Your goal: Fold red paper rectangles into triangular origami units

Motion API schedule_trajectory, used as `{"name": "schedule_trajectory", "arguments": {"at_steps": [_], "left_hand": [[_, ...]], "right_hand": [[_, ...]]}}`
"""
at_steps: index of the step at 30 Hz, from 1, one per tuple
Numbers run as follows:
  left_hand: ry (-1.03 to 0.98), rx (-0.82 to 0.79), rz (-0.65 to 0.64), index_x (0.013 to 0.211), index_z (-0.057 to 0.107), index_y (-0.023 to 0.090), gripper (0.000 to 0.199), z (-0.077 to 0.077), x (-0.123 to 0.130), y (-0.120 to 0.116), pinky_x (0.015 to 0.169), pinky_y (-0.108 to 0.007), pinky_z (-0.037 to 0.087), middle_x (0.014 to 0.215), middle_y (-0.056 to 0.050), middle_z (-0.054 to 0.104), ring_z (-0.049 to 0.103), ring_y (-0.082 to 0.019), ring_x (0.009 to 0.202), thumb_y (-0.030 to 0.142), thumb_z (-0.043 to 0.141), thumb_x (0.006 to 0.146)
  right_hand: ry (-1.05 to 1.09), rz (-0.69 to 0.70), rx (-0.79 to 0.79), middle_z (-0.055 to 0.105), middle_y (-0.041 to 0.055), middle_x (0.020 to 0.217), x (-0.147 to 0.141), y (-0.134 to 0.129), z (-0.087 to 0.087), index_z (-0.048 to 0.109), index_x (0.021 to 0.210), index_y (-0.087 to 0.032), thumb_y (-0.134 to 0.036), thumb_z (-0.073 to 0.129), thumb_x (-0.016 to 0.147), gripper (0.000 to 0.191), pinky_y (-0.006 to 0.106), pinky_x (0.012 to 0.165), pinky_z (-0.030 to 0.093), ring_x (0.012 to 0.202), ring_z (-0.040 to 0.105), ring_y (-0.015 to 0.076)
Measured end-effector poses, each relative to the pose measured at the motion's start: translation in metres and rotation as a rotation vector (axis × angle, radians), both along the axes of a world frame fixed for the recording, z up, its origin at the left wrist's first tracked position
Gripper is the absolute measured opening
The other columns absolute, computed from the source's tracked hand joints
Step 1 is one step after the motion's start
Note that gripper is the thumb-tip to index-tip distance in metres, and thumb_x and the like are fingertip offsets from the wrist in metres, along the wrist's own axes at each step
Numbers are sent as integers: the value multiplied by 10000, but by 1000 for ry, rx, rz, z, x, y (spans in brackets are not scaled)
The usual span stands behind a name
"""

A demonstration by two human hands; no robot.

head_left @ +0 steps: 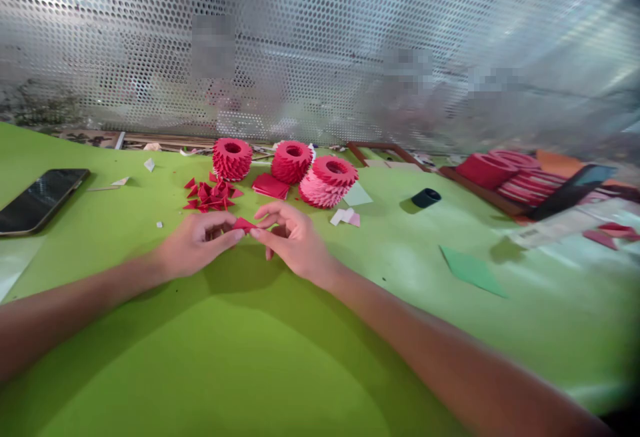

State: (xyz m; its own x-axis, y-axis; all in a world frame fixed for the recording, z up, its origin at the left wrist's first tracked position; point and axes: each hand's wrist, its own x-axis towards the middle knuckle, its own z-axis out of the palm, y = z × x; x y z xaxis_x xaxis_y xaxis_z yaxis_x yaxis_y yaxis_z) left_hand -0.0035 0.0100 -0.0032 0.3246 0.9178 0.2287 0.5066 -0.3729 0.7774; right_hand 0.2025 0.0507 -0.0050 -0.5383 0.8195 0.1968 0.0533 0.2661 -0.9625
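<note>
Between my two hands is a small folded red paper piece (243, 224), held a little above the green tabletop. My left hand (193, 243) pinches its left side between thumb and fingers. The thumb of my right hand (295, 240) presses on its right end, with the fingers curled behind. Just beyond my left hand lies a pile of folded red paper triangles (213, 195). A stack of flat red paper slips (271, 185) rests to its right. Behind stand a red paper ring tower (233, 160), a second red tower (291, 163) and a pink-and-red tower (329, 182).
A phone (43, 200) lies at far left. To the right are a dark cylinder (426, 197), a green paper sheet (471, 271) and a tray (487, 191) with red paper rolls. White paper scraps (345, 216) are scattered about. A perforated metal screen (310, 43) rises behind.
</note>
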Motion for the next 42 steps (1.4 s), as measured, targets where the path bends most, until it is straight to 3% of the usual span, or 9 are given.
{"name": "schedule_trajectory", "arguments": {"at_steps": [5,8,15,23,32,36,42], "left_hand": [[-23,-3,27,814,659,147,331,0,-1,0,431,-196,283,606,26,554,415,-86,470,419,521,943],[-24,-11,23,790,646,148,331,0,-1,1,438,-197,288,605,27,551,413,-83,467,408,515,948],[32,15,-17,757,641,149,325,1,1,-1,475,-206,308,598,21,548,450,-101,510,388,525,943],[0,-65,-36,857,678,155,293,3,1,0,494,-207,356,662,9,623,481,-100,520,356,489,956],[41,-62,-39,851,685,161,309,1,3,-1,599,-246,450,763,-31,707,622,-156,672,379,493,955],[0,-79,-68,890,688,174,287,0,2,0,699,-268,504,846,-39,738,674,-173,779,371,491,959],[15,-86,-50,884,699,164,290,-3,1,0,616,-250,483,855,-47,741,659,-165,732,379,516,951]], "right_hand": [[-9,41,-15,684,13,902,0,1,0,606,1026,-208,-365,690,847,252,214,464,502,520,597,79],[-14,45,-33,678,28,874,3,4,2,627,945,-184,-411,575,917,234,208,493,494,569,597,89],[-335,137,129,647,12,704,5,-3,10,662,854,-165,-457,577,924,312,217,504,413,567,563,110],[-330,140,84,729,46,850,5,-3,9,653,861,-159,-375,512,968,279,218,539,435,586,584,103],[-426,150,197,661,17,702,4,-4,12,660,810,-159,-387,532,958,301,219,526,379,579,549,111],[-379,160,99,726,37,805,3,-6,13,695,850,-159,-340,513,972,285,225,561,422,590,578,109],[-406,136,88,749,49,814,4,-5,11,736,889,-156,-371,511,974,323,229,548,413,581,595,116]]}}
